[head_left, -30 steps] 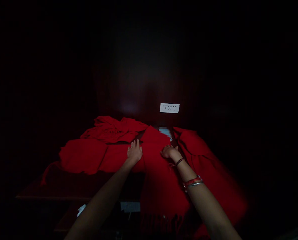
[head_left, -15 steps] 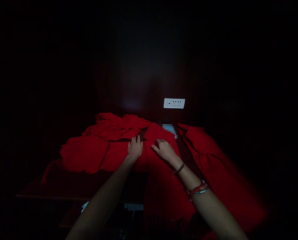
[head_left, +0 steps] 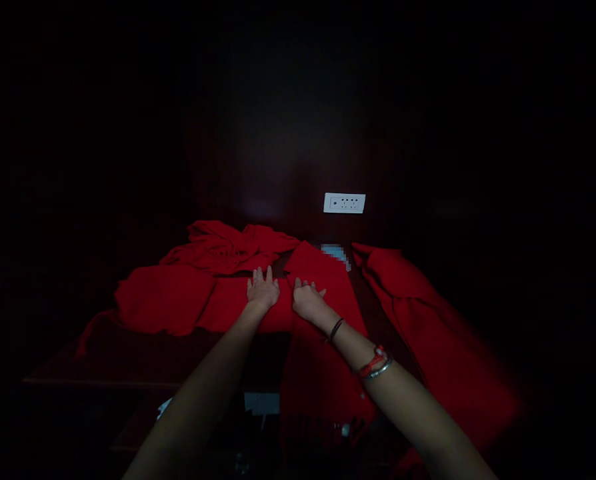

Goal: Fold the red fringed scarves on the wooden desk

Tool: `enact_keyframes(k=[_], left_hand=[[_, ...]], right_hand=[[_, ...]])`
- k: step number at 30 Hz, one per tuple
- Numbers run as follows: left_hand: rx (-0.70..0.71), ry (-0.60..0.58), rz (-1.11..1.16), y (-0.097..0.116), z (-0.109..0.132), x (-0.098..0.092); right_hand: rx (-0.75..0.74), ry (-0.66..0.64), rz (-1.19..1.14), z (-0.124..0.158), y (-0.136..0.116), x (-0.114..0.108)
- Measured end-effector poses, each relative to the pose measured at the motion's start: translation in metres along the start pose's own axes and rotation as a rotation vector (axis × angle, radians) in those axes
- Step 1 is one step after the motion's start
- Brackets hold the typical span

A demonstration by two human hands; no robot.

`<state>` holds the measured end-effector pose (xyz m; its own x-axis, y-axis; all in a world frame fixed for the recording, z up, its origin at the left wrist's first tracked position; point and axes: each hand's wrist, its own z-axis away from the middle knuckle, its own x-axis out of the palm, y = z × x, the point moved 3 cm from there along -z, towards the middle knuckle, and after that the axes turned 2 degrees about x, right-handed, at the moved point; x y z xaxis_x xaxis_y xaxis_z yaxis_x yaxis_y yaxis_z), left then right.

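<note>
A long red scarf (head_left: pixel 323 373) with a dark-looking fringe runs down over the front edge of a dark table, and another length of red cloth (head_left: pixel 228 303) extends leftward from it. My left hand (head_left: pixel 263 290) lies open on the leftward cloth, fingers spread and pointing away from me. Close beside it, my right hand (head_left: pixel 309 300) rests on the scarf near where the two lengths meet. Its fingers are apart, and nothing shows in them. Whether the two lengths are one piece, I cannot tell in this dim light.
Crumpled red cloth (head_left: pixel 228 247) lies at the back left, and more folded red cloth (head_left: pixel 418 307) at the right. A pale blue, blurred item (head_left: pixel 335 253) lies behind the scarf. On the dark wall is a white socket plate (head_left: pixel 345 203). Below the table, pale things (head_left: pixel 262 403) show.
My right hand has moved left and nearer to my left hand, its fingers now pointing more forward. My left hand has shifted slightly left with fingers spread wider. The view has tilted slightly.
</note>
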<state>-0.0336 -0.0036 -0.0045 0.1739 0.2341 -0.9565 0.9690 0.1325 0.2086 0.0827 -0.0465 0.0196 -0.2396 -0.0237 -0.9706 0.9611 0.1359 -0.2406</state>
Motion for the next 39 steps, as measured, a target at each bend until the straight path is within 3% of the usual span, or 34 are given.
enact_keyframes(k=[3, 6, 8, 10, 12, 14, 16, 20, 23, 30, 35, 39], left_hand=[[0.053, 0.062, -0.023, 0.000, 0.004, -0.006], [0.151, 0.198, -0.016, 0.004, 0.009, -0.019], [0.212, 0.228, 0.043, 0.009, 0.013, -0.026], [0.269, 0.172, 0.136, 0.015, 0.015, -0.028], [0.331, 0.084, 0.221, 0.022, 0.016, -0.026], [0.381, 0.026, 0.263, 0.027, 0.017, -0.022], [0.420, 0.021, 0.266, 0.029, 0.016, -0.018], [0.486, 0.062, 0.236, 0.029, 0.013, -0.013], [0.495, 0.028, 0.202, 0.029, 0.013, -0.010], [0.403, -0.135, 0.070, 0.030, 0.023, -0.005], [0.370, -0.066, 0.055, 0.031, 0.024, -0.004], [0.314, -0.038, 0.050, 0.028, 0.021, -0.002]], right_hand=[[-0.102, -0.041, -0.081, 0.000, 0.008, -0.007], [-0.195, 0.045, -0.182, -0.002, 0.030, -0.030], [-0.046, 0.153, -0.140, -0.005, 0.058, -0.049], [0.204, 0.182, -0.058, -0.008, 0.088, -0.062], [0.328, 0.079, -0.060, -0.010, 0.108, -0.065], [0.342, -0.024, -0.103, -0.013, 0.118, -0.061], [0.324, -0.026, -0.154, -0.017, 0.121, -0.055], [0.284, 0.148, -0.362, -0.024, 0.126, -0.049], [0.305, 0.237, -0.490, -0.026, 0.137, -0.048], [0.309, 0.168, -0.383, -0.020, 0.139, -0.046], [0.362, 0.140, -0.271, -0.015, 0.124, -0.048], [0.322, 0.250, -0.348, -0.016, 0.125, -0.056]])
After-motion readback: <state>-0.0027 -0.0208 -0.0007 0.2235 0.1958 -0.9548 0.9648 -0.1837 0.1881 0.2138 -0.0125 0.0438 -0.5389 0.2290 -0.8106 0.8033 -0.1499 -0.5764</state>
